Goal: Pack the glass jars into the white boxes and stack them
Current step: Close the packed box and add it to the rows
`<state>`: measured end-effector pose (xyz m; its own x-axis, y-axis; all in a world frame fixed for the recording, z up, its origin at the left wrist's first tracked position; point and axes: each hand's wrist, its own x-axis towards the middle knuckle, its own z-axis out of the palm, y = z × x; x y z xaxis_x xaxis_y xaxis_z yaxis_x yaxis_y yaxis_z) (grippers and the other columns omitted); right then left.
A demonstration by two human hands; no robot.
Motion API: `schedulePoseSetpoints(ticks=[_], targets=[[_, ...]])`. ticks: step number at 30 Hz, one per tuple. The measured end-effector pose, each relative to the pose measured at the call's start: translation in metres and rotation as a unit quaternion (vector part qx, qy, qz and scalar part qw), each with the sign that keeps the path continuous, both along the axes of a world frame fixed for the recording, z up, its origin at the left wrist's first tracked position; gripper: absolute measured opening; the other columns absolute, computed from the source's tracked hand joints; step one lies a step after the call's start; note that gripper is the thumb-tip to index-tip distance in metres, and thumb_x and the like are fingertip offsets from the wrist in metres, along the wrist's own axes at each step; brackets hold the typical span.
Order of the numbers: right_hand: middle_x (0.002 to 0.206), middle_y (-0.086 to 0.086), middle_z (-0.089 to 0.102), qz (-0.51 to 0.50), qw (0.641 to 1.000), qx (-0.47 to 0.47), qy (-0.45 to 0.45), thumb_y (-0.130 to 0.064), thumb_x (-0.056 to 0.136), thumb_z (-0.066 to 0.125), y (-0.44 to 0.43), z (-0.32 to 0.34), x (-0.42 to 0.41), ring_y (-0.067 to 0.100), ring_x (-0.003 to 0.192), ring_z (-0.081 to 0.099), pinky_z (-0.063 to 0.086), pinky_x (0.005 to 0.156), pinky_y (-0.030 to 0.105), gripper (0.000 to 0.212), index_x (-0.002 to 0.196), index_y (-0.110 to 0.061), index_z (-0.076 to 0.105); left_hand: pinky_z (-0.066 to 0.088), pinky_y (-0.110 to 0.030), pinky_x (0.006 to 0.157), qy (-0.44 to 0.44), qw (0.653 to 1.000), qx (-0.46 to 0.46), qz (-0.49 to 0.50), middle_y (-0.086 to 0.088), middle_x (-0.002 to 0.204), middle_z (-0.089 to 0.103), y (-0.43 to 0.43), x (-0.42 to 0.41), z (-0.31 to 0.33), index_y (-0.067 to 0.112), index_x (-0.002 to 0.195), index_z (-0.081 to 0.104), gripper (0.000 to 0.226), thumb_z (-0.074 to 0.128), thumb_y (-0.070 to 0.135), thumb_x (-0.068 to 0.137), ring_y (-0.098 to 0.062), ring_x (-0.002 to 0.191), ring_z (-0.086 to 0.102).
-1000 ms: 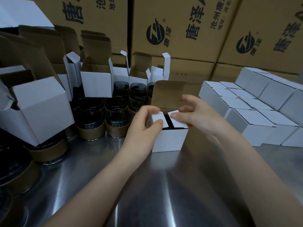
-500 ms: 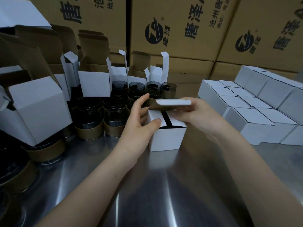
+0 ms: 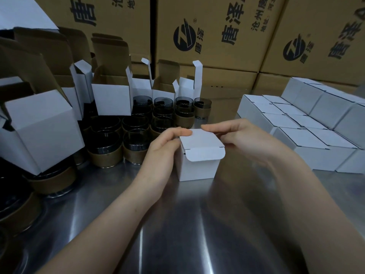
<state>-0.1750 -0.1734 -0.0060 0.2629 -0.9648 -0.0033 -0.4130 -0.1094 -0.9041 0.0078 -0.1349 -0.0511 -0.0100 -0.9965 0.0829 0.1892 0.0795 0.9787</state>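
A small white box (image 3: 197, 167) stands on the steel table (image 3: 177, 224) in front of me. Its lid is folded down flat, and the tuck flap hangs over the front face. My left hand (image 3: 164, 145) grips the box's left side, fingertips on the lid's back edge. On the right side my right hand (image 3: 237, 135) presses the lid from above. The jar inside is hidden. Several dark glass jars (image 3: 136, 143) with brown sleeves stand behind and to the left. Closed white boxes (image 3: 304, 139) are stacked at the right.
Open white boxes (image 3: 112, 99) with raised flaps stand at the back left, and a tilted one (image 3: 43, 131) rests on jars at the left. Large brown cartons (image 3: 217, 36) wall off the back. More jars (image 3: 15, 204) crowd the near left edge.
The upright lid has been folded forward and down over the box's inner side flaps. My right hand has followed it down, and my left hand has shifted to the box's side.
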Motion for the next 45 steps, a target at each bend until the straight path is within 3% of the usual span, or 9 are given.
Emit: schedulePoseSetpoints(ticks=[2,5,6,8,11,15,26,37,45], targets=[[0.099,-0.006,0.077,0.021,0.999,0.025,-0.019,0.009,0.096,0.04,0.0,0.0,-0.003,0.005,0.094,0.071,0.054,0.075,0.013,0.049,0.098,-0.026,0.074,0.054,-0.021,0.08,0.008,1.0,0.004,-0.002,0.02,0.091,0.071,-0.001,0.001,0.001,0.023,0.093,0.073,0.03,0.046,0.012,0.099,-0.002,0.092,0.065],[0.108,-0.012,0.074,0.068,0.996,0.055,-0.032,-0.013,0.097,0.054,-0.001,-0.001,-0.008,0.004,0.102,0.069,0.054,0.081,0.014,0.023,0.107,-0.027,0.07,0.05,-0.022,0.09,-0.022,0.999,-0.015,-0.034,0.027,0.098,0.068,0.001,0.004,-0.004,0.031,0.099,0.071,0.016,0.063,0.041,0.089,0.006,0.094,0.063],[0.115,-0.017,0.07,0.084,0.995,0.055,-0.019,-0.026,0.092,0.064,0.0,0.0,-0.011,0.0,0.106,0.066,0.052,0.085,0.014,0.021,0.112,-0.029,0.067,0.05,-0.023,0.091,-0.042,0.998,-0.022,-0.049,0.025,0.106,0.066,0.002,0.004,-0.006,0.034,0.102,0.067,0.03,0.07,0.05,0.077,0.006,0.099,0.063],[0.125,-0.03,0.056,0.11,0.993,0.033,0.04,-0.041,0.072,0.079,0.002,0.0,-0.016,-0.013,0.112,0.057,0.047,0.091,0.01,0.056,0.125,-0.03,0.061,0.05,-0.026,0.094,-0.084,0.994,-0.04,-0.058,0.016,0.125,0.057,0.003,0.004,-0.01,0.035,0.11,0.058,0.062,0.077,0.052,0.055,-0.002,0.114,0.058],[0.129,-0.03,0.05,0.128,0.989,0.009,0.076,-0.025,0.064,0.085,0.005,0.002,-0.016,-0.013,0.113,0.055,0.046,0.087,0.007,0.075,0.133,-0.028,0.054,0.048,-0.039,0.103,-0.136,0.987,-0.064,-0.048,0.005,0.133,0.051,0.004,0.004,-0.01,0.033,0.115,0.05,0.066,0.08,0.038,0.057,-0.012,0.125,0.051],[0.124,-0.026,0.057,0.106,0.991,-0.011,0.079,-0.011,0.07,0.083,0.004,0.001,-0.014,-0.008,0.11,0.059,0.047,0.083,0.006,0.072,0.135,-0.023,0.055,0.053,-0.033,0.096,-0.141,0.986,-0.078,-0.052,0.008,0.127,0.055,0.001,0.009,-0.01,0.031,0.116,0.052,0.059,0.079,0.033,0.063,-0.009,0.119,0.055],[0.132,-0.019,0.06,0.096,0.991,-0.01,0.091,-0.051,0.054,0.078,0.005,0.004,-0.015,-0.006,0.123,0.052,0.038,0.11,0.024,0.087,0.134,-0.027,0.058,0.057,-0.028,0.085,-0.072,0.991,-0.102,-0.04,0.001,0.115,0.067,0.002,0.008,-0.009,0.02,0.113,0.06,0.051,0.08,0.035,0.068,-0.015,0.108,0.065],[0.129,-0.017,0.063,0.1,0.99,-0.014,0.094,-0.051,0.058,0.08,0.003,0.003,-0.016,-0.002,0.119,0.057,0.039,0.112,0.033,0.079,0.131,-0.029,0.06,0.055,-0.021,0.075,-0.063,0.992,-0.099,-0.044,0.005,0.111,0.065,0.001,0.006,-0.009,0.025,0.111,0.06,0.044,0.08,0.039,0.075,-0.007,0.099,0.066],[0.122,-0.011,0.068,0.091,0.992,-0.013,0.082,-0.052,0.046,0.083,0.002,0.001,-0.014,0.008,0.115,0.062,0.045,0.108,0.036,0.082,0.123,-0.034,0.063,0.057,-0.025,0.08,-0.075,0.991,-0.099,-0.05,0.002,0.116,0.064,-0.001,0.008,-0.011,0.026,0.111,0.06,0.043,0.074,0.034,0.071,-0.012,0.105,0.064]])
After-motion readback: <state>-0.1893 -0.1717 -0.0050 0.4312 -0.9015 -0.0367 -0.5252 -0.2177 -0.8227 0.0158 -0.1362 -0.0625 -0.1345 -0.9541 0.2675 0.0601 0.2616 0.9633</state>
